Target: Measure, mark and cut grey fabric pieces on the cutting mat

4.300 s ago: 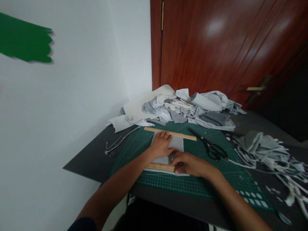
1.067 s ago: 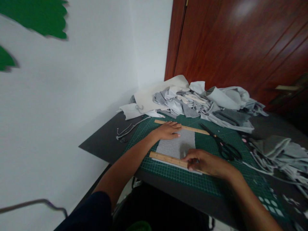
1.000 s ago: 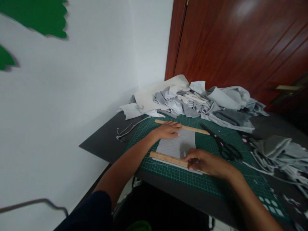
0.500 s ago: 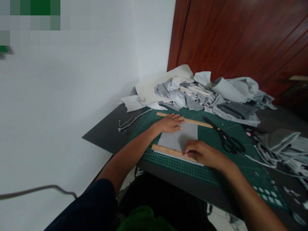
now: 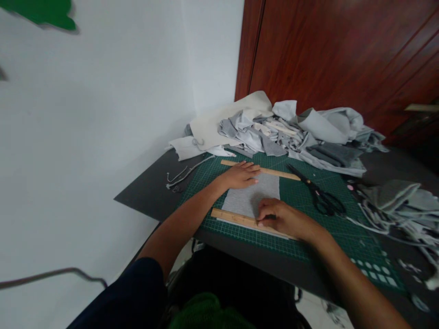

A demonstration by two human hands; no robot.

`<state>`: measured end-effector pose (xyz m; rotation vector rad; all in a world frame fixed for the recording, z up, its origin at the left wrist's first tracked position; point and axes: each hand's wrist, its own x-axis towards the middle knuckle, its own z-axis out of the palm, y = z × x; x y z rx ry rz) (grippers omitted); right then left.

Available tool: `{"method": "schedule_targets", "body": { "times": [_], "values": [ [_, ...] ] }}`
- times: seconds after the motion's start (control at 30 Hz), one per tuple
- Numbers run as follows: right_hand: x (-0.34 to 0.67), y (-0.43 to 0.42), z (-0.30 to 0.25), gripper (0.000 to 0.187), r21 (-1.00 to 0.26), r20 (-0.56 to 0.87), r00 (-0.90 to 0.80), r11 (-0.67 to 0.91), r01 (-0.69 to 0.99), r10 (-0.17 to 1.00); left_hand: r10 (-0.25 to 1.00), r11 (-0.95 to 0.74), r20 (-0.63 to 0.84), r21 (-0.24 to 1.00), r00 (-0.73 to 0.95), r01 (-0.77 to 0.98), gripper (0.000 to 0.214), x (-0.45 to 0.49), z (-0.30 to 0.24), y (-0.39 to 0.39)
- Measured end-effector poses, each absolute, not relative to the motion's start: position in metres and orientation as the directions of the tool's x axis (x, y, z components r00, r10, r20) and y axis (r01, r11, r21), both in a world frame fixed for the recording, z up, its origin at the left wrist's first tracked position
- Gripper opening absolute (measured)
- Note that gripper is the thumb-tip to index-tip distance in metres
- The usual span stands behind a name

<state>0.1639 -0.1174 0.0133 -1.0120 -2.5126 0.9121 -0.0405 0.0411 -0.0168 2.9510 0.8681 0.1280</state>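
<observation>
A grey fabric rectangle (image 5: 252,201) lies on the green cutting mat (image 5: 308,228). My left hand (image 5: 240,176) rests flat on its far left corner, fingers stretched out, touching the far wooden ruler (image 5: 270,172). My right hand (image 5: 279,218) presses with curled fingers on the near wooden ruler (image 5: 231,217), which lies across the fabric's near edge. Whether the fingers pinch anything small is hidden.
Black scissors (image 5: 318,196) lie on the mat to the right. A heap of grey and white fabric (image 5: 284,135) fills the back of the dark table (image 5: 147,196). Grey scraps and strips (image 5: 394,205) spread at the right. A white wall is left, a red-brown door (image 5: 343,55) behind.
Over the last seconds my left hand slid from the fabric's middle to its far corner. My right hand has crept a little leftward along the near ruler. The camera view has shifted.
</observation>
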Motion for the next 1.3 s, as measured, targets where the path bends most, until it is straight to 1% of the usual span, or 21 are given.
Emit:
{"method": "schedule_targets", "body": {
  "times": [0.37, 0.5, 0.63, 0.83, 0.97, 1.1, 1.2, 1.3],
  "values": [
    [0.163, -0.117, 0.014, 0.01, -0.681, 0.005, -0.715, 0.526, 0.509, 0.699, 0.533, -0.845, 0.079, 0.101, 0.842, 0.525, 0.056, -0.04, -0.022, 0.046],
    [0.163, -0.11, 0.009, 0.006, -0.733, 0.018, -0.718, 0.498, 0.464, 0.695, 0.508, -0.861, 0.106, 0.09, 0.855, 0.5, 0.055, -0.042, -0.024, 0.05],
    [0.164, -0.104, 0.005, 0.009, -0.764, 0.015, -0.72, 0.473, 0.44, 0.694, 0.503, -0.863, 0.096, 0.107, 0.859, 0.494, 0.057, -0.043, -0.021, 0.051],
    [0.164, -0.105, 0.006, 0.01, -0.737, 0.023, -0.721, 0.499, 0.456, 0.692, 0.526, -0.849, 0.084, 0.102, 0.846, 0.518, 0.057, -0.042, -0.017, 0.05],
    [0.161, -0.111, 0.013, 0.005, -0.667, -0.011, -0.722, 0.533, 0.521, 0.692, 0.52, -0.854, 0.104, 0.077, 0.848, 0.515, 0.057, -0.044, -0.021, 0.052],
    [0.157, -0.119, 0.022, 0.009, -0.598, -0.02, -0.691, 0.545, 0.587, 0.722, 0.518, -0.855, 0.118, 0.056, 0.847, 0.515, 0.056, -0.044, -0.025, 0.056],
    [0.157, -0.12, 0.026, 0.009, -0.612, -0.038, -0.681, 0.522, 0.594, 0.731, 0.517, -0.856, 0.118, 0.052, 0.848, 0.515, 0.057, -0.044, -0.026, 0.055],
    [0.157, -0.119, 0.025, 0.005, -0.649, -0.086, -0.658, 0.459, 0.606, 0.748, 0.523, -0.853, 0.107, 0.062, 0.846, 0.519, 0.057, -0.044, -0.025, 0.054]
  ]
}}
